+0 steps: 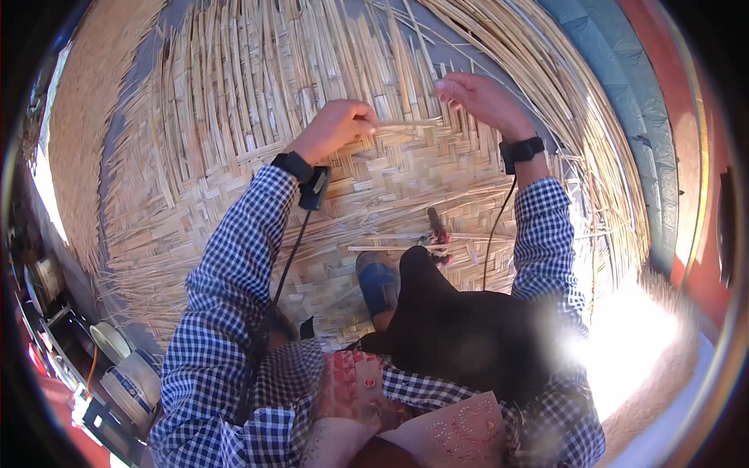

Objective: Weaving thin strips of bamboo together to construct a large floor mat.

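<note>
A large woven mat of pale split reed or cane strips [312,210] spreads on the ground before me. Its near part is a tight herringbone weave, while loose strips stand out side by side from the far edge. My left hand [339,125] is closed in a pinch on a thin reed strip [409,123], which lies crosswise over the weave and points right. Past the strip's right end, my right hand [482,100] is raised with its fingers apart and nothing visible in them. Black bands circle both wrists, with a cable trailing from each.
A red-and-dark tool [438,234] rests on the mat beside my foot in a blue sandal [379,282]. A bundle of long strips [577,109] curves along the right, beside a blue-grey tarp [644,117]. Containers, including a white tub [129,390], stand at lower left.
</note>
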A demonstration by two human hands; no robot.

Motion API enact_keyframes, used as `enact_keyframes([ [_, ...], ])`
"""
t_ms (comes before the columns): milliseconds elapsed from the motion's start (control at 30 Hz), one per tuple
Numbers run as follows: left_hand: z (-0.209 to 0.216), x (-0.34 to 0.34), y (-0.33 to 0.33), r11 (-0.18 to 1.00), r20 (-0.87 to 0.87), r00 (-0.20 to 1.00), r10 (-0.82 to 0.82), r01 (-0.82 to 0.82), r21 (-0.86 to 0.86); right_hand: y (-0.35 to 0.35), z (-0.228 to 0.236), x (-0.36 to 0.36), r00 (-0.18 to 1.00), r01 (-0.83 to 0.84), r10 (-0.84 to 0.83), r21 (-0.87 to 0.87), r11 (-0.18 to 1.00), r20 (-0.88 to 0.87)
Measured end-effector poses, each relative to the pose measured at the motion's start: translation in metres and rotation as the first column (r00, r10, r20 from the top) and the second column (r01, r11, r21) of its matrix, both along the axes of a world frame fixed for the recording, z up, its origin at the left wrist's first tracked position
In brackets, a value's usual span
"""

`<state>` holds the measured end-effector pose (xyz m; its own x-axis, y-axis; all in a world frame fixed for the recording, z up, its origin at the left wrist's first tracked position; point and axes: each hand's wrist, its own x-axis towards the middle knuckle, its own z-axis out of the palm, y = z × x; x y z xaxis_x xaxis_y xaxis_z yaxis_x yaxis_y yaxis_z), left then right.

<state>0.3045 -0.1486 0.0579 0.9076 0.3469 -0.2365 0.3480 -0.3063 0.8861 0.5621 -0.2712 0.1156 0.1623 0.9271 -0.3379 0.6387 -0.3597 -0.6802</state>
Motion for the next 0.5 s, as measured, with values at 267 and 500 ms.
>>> enact_keyframes([
  [267, -0.003, -0.002, -0.029, 0.957, 0.215, 0.938, 0.271, -0.24, -0.161, 0.037, -0.082, -0.011, 0.947, 0.108, -0.099, 0.012, 0.994, -0.307],
  [500, -0.04, 0.013, -0.033, 0.538, -0.118, 0.725, 0.679, -0.6, -0.591, -0.003, -0.065, -0.042, 0.706, 0.303, -0.249, -0.035, 0.952, -0.664],
])
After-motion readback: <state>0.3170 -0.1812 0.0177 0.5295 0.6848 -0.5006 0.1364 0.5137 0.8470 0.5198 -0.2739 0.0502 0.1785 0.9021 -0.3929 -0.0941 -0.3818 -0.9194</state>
